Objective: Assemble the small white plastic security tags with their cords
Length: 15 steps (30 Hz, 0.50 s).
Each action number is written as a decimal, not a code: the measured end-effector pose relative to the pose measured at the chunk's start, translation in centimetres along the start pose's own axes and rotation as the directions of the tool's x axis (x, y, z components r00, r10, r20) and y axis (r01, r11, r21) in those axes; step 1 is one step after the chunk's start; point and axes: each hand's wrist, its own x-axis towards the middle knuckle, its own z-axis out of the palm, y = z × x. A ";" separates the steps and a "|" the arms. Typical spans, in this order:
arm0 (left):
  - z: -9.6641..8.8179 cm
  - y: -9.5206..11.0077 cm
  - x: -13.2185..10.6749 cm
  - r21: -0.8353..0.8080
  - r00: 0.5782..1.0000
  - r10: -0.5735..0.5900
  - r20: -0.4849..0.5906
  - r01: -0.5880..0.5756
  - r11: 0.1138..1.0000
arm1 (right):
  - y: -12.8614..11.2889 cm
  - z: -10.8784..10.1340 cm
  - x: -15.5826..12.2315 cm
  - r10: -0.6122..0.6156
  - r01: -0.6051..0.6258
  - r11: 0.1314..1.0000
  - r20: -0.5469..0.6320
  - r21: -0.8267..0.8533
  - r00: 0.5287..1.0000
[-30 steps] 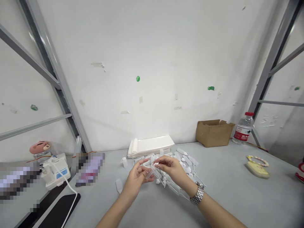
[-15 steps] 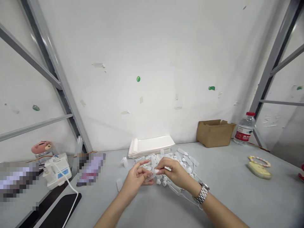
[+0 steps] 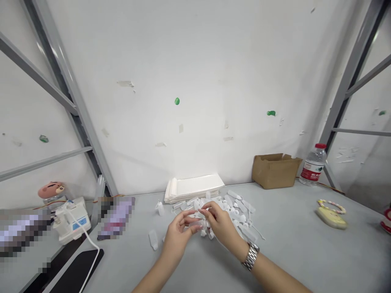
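Observation:
My left hand [image 3: 179,234] and my right hand [image 3: 221,224] meet above the table's near side. Between their fingertips is a small translucent plastic bottle [image 3: 195,224], lying nearly level. Behind and under my right hand spreads a heap of similar bottles and white caps [image 3: 233,211]. A loose bottle [image 3: 153,240] lies on the table left of my left hand, and a small upright one [image 3: 160,208] stands farther back. A metal-link wristwatch [image 3: 251,256] circles my right wrist.
A stack of white paper bags [image 3: 192,188] lies behind the heap. Along the back stand a cardboard box [image 3: 275,171] and a water bottle [image 3: 313,165]. A white device with a cable [image 3: 71,219] sits left, a yellow trinket [image 3: 331,217] right. Grey metal shelf posts flank the wall.
The bottle between my hands has tilted towards level. My right hand has dropped slightly and moved inward, and my left hand has shifted a little lower.

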 end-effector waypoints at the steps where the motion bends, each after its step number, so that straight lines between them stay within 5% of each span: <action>1: 0.1 -0.1 0.1 -0.033 0.999 -0.035 -0.004 0.035 0.999 | 0.0 0.1 0.0 0.032 -0.031 0.999 -0.013 0.043 0.999; 8: 0.3 -0.1 0.0 -0.148 0.979 -0.175 0.104 0.189 0.971 | 0.0 -0.5 0.1 -0.122 0.122 0.986 0.004 -0.115 0.993; 13: 1.1 -0.3 -0.7 -0.207 0.969 -0.230 0.093 0.245 0.947 | -0.1 -0.1 0.2 -0.007 0.000 0.999 -0.184 -0.040 0.983; 15: 1.1 -0.3 -0.9 -0.225 0.964 -0.240 0.112 0.260 0.939 | -0.3 -0.3 0.2 0.017 -0.015 1.000 -0.153 0.018 0.988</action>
